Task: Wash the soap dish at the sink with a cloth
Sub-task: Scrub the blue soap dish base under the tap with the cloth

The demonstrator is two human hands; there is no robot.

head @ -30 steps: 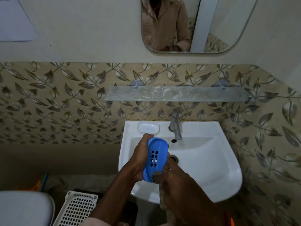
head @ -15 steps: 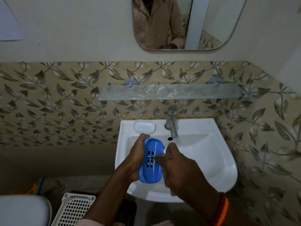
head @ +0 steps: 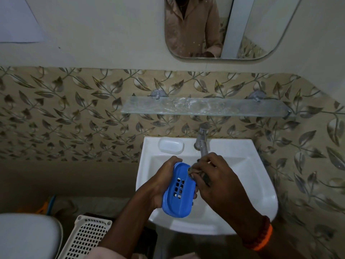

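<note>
Small bathroom, dim light: plain wall above, a band of leaf-patterned tiles (head: 74,113) below it. A white wall-hung sink (head: 242,184) sits under a frosted glass shelf (head: 205,107) on two metal brackets. A mirror (head: 252,27) above reflects a person in a tan shirt. A metal tap (head: 202,141) stands at the back centre of the sink; a white soap recess (head: 170,145) is moulded into the rim to the left of the tap.

The blue soap dish (head: 178,193) is held over the basin's left half, tilted, its slotted drain holes facing the camera. The left hand (head: 162,180) grips it from the left edge, fingers curled over the top end and thumb side behind; fingertips show at the right edge.

The right hand (head: 216,182) is bunched, pinching a dark cloth (head: 194,171) against the dish's upper right rim. Most of the cloth is hidden under the fingers. This hand covers the tap spout's tip and the drain. An orange cord bracelet (head: 261,238) circles the right wrist.

Lower left: a white perforated basket (head: 87,238) beside the sink pedestal, and a white toilet lid (head: 26,238) at the frame edge.
</note>
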